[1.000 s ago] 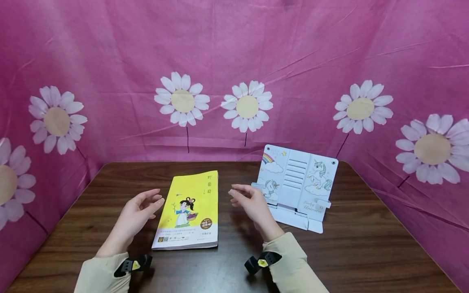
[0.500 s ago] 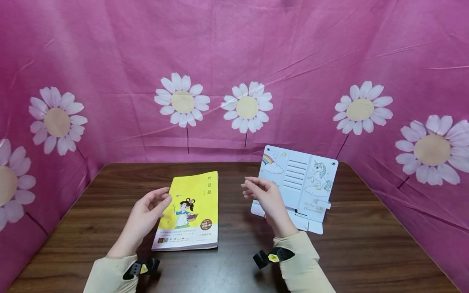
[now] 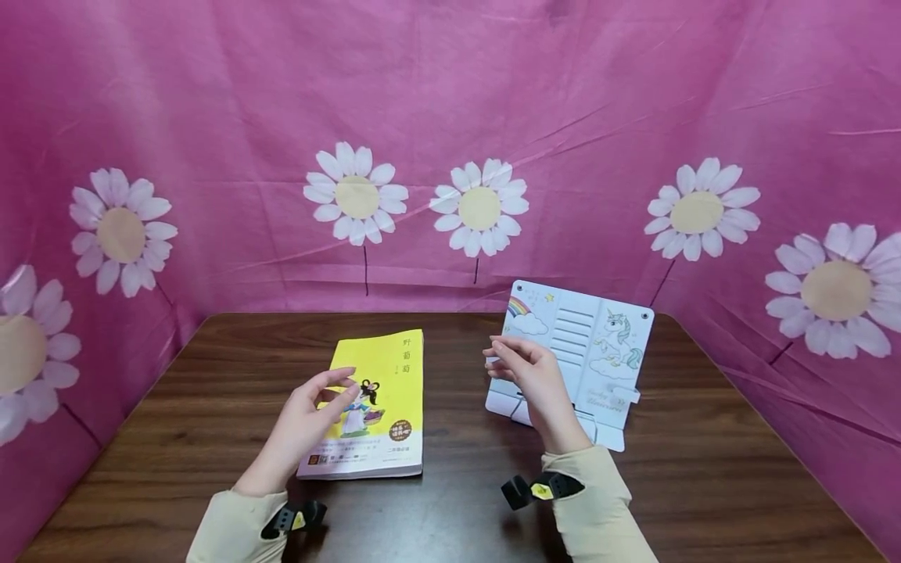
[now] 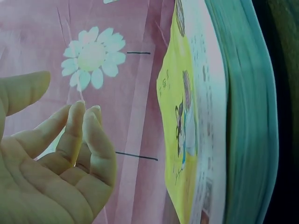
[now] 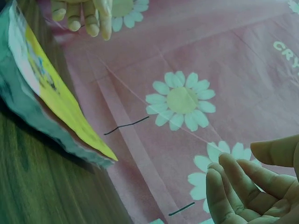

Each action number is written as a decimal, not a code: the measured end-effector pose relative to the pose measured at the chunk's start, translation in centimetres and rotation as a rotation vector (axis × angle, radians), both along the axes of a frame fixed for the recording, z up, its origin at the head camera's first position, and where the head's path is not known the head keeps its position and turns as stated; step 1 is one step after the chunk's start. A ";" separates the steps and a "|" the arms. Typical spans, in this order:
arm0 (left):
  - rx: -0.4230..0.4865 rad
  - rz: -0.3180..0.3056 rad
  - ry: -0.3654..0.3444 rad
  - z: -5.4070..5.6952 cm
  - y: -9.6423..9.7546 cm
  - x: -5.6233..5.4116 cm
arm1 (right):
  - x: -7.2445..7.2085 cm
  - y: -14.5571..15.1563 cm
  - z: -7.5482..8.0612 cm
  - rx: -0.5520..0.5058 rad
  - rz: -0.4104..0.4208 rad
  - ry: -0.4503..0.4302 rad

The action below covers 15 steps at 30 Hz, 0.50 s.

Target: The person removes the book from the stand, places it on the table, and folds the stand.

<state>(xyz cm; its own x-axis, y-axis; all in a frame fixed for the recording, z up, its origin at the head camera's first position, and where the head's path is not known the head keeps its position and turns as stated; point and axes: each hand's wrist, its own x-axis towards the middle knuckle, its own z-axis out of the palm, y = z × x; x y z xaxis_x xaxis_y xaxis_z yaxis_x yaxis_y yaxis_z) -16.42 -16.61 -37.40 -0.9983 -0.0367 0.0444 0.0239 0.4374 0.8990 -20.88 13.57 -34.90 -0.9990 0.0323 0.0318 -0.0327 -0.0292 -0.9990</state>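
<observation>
Head view: loose left grip (image 3: 308,420) overlaps book (image 3: 396,387), loose right grip (image 3: 538,386) partly blocks stand (image 3: 583,350)

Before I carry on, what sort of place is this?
Probably an indoor tabletop set up for handling practice or recording: a wood-grain table backed and flanked by pink daisy-print cloth, with a yellow book and a white unicorn-print stand on it.

L hand (image 3: 306,418) over yellow bk (image 3: 387,383), R hand (image 3: 536,383) nr unicorn stand (image 3: 580,348), brown tbl (image 3: 711,469)
</observation>
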 end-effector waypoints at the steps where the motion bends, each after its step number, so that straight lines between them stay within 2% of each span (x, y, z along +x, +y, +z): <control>1: -0.004 -0.003 0.005 0.0 0.2 0.0 | 0.0 0.1 -0.1 0.002 0.000 -0.002; 11: -0.017 -0.064 0.017 0.0 1.7 0.0 | 0.5 2.1 -0.6 0.038 -0.014 0.006; 15: 0.038 -0.094 0.005 0.1 2.6 -0.2 | 0.8 2.9 -0.6 0.078 -0.029 0.003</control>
<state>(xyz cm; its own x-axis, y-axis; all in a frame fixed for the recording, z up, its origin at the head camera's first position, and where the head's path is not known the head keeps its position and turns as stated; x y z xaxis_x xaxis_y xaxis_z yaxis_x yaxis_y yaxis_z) -16.62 -14.05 -37.28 -0.9973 0.0549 0.0495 0.0673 0.3985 0.9147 -20.10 16.51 -35.45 -0.9975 0.0585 0.0385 -0.0356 0.0501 -0.9981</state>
